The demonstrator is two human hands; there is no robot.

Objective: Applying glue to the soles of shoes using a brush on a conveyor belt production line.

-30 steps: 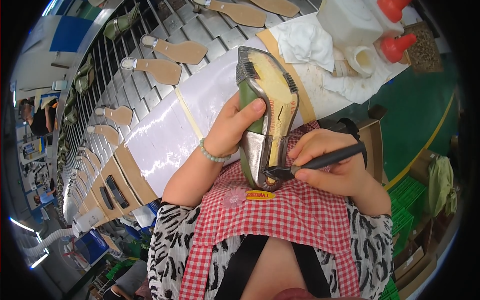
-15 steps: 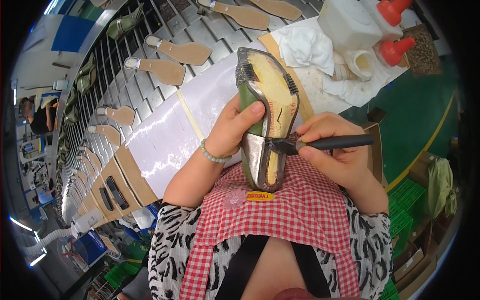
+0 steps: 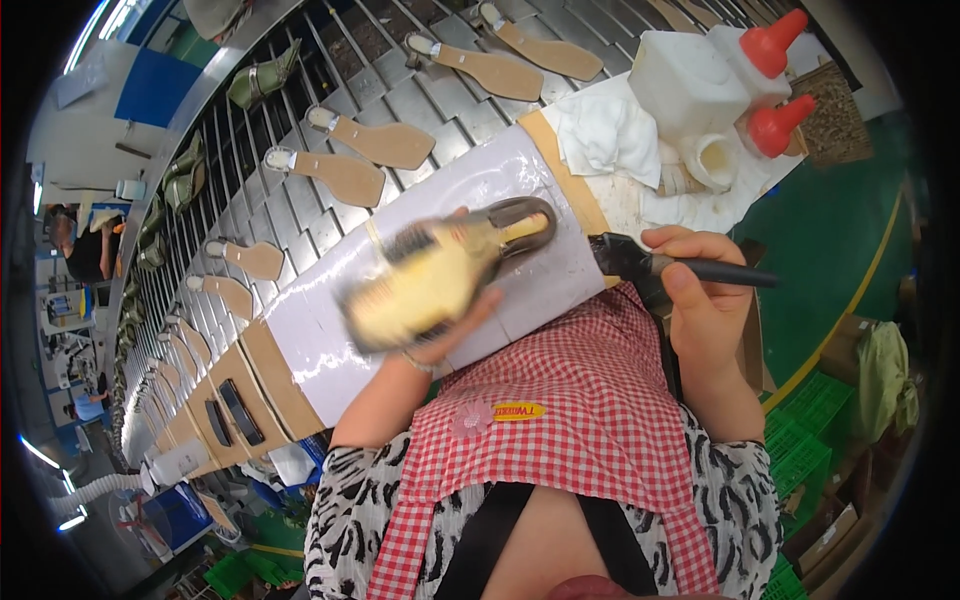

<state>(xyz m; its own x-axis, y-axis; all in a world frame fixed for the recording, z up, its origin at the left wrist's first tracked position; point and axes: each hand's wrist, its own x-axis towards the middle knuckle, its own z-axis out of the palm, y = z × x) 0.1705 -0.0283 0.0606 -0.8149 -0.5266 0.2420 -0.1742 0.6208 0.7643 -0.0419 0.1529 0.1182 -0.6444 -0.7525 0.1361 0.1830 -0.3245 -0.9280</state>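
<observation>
My left hand [image 3: 462, 325] is wrapped around a shoe upper on its last [image 3: 430, 278], held bottom side up over the pale work surface. Its underside is yellowish with dark edges, and motion smears its outline. The heel end points right, toward my other hand. Between the fingers of my right hand [image 3: 708, 305] is a black-handled brush [image 3: 632, 262]. The dark head of the brush points left and is apart from the shoe, over the right end of the work surface.
Tan soles [image 3: 490, 72] lie along the slatted metal conveyor [image 3: 330, 225]. Green shoes [image 3: 262, 78] stand on the rack beyond. At the upper right are white bottles with red caps [image 3: 780, 125], an open pot [image 3: 714, 162] and a crumpled white cloth [image 3: 608, 138]. Green crates [image 3: 808, 440] stand lower right.
The shoe has swung away to the left and down onto a slant, its heel end now toward the right. The brush has come off the shoe and moved right and slightly up.
</observation>
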